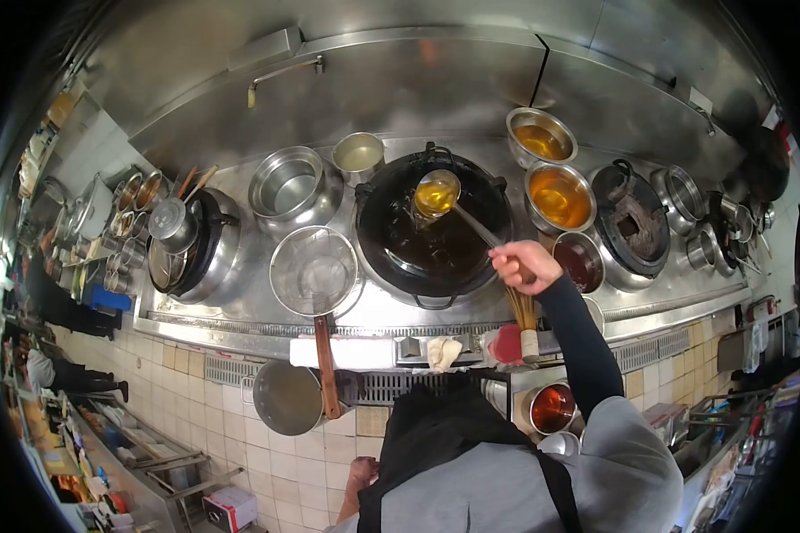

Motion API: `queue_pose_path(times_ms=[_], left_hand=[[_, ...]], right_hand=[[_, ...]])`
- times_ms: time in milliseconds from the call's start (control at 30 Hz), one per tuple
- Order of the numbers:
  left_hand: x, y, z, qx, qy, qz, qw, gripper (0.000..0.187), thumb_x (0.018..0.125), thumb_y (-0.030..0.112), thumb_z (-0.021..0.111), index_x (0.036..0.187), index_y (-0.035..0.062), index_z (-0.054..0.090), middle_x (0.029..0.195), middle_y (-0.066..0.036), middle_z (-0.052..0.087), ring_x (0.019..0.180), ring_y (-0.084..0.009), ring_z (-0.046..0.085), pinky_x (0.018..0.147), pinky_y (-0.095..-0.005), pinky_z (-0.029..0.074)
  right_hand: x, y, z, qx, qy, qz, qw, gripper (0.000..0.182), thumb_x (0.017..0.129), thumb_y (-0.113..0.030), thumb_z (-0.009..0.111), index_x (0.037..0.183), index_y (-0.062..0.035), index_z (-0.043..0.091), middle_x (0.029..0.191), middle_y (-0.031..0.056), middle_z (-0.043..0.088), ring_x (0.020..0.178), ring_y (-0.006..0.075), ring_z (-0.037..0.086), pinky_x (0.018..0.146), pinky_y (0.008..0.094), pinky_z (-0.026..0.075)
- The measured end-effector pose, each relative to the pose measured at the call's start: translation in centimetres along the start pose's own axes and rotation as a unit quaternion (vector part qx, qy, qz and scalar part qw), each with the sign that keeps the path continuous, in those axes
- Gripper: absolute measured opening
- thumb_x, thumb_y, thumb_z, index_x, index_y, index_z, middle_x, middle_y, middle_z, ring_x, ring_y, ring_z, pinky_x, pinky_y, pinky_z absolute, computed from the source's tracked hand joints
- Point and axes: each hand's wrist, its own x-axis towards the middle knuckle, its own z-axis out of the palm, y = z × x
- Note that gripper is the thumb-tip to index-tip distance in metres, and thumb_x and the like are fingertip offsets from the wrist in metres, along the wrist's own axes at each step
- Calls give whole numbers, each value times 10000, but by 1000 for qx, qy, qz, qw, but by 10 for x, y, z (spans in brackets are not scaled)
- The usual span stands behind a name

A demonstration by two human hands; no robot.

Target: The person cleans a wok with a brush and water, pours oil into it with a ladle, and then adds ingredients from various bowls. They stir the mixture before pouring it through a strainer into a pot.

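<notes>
My right hand [523, 266] is closed around the handle of a ladle [480, 226]. The ladle's bowl, with yellow oil [436, 194] in it, is over the black wok [398, 233], and dark liquid lies in the wok below. Just under that hand, a bamboo brush [524, 322] stands at the stove's front edge. Down by the black apron [436, 422], my left hand [363, 471] hangs with its fingers curled in, away from the stove. To the left of the wok, a wire strainer [314, 270] lies on the steel top, its wooden handle sticking out over the edge.
Two steel bowls of amber oil [558, 197] and a pot of dark red sauce [578, 263] stand right of the wok. Steel pots [295, 186] are at its left. A large pot [288, 397] sits below the front edge. People [71, 373] stand far left.
</notes>
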Motion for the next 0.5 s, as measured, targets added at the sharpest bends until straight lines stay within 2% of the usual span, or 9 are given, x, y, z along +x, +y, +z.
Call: queue_pose_path(times_ms=[33,100,167,233,267,300,367,433,500], left_hand=[[5,-11,-7,-77,-35,65,994,195,914,123,480,1016,11,603,940,-153,681,761,-244,677,583,-334,551],[18,-7,-18,164,-22,103,981,200,924,108,456,1024,-1,591,954,-154,681,798,-257,684,658,-362,581],[23,9,-18,189,-6,60,980,201,927,96,446,1036,-14,574,960,-169,678,824,-279,687,714,-385,595],[18,44,-11,4,9,-62,998,203,923,88,448,1051,-30,553,958,-195,672,839,-309,684,751,-403,594],[20,56,-8,-89,17,-122,988,205,921,84,450,1059,-37,542,957,-209,669,847,-324,683,769,-411,593],[23,63,-5,-101,41,-129,986,209,915,86,457,1062,-40,538,953,-213,666,848,-330,682,762,-414,592],[28,74,-1,-120,89,-142,979,220,902,91,473,1067,-44,530,945,-222,661,851,-343,680,748,-418,590],[33,87,3,-130,95,-140,977,236,893,95,484,1075,-50,524,952,-222,657,846,-341,678,738,-415,588],[32,102,10,-132,100,-133,977,252,891,98,490,1087,-57,514,961,-226,651,842,-342,676,731,-415,587]], right_hand=[[-13,5,6,-109,44,-35,992,137,915,-122,570,839,-40,491,681,-4,488,497,52,431,398,211,336],[-45,6,20,-273,115,-94,951,143,903,-114,591,879,-5,501,680,15,501,506,75,444,407,244,353],[-73,4,19,-391,137,-141,899,184,897,-99,600,979,53,538,704,36,532,535,81,468,437,247,379],[-88,6,15,-410,223,-243,850,379,886,-77,613,1199,112,513,766,68,585,614,96,517,524,248,432],[-86,1,-5,-528,223,-320,754,513,880,-67,618,1327,111,441,828,84,612,700,104,549,638,247,466],[-87,-6,-22,-544,252,-330,730,476,878,-68,618,1301,95,473,830,69,607,730,111,563,701,262,482],[-88,-32,-26,-525,274,-312,743,461,877,-69,613,1292,86,486,894,87,636,804,121,588,763,268,485],[-65,-54,-55,-530,290,-406,686,414,875,-78,595,1255,67,516,1041,206,655,971,247,639,850,340,477],[-34,-86,-90,-574,348,-439,597,371,864,-119,586,1186,60,544,961,274,635,934,403,629,825,406,487]])
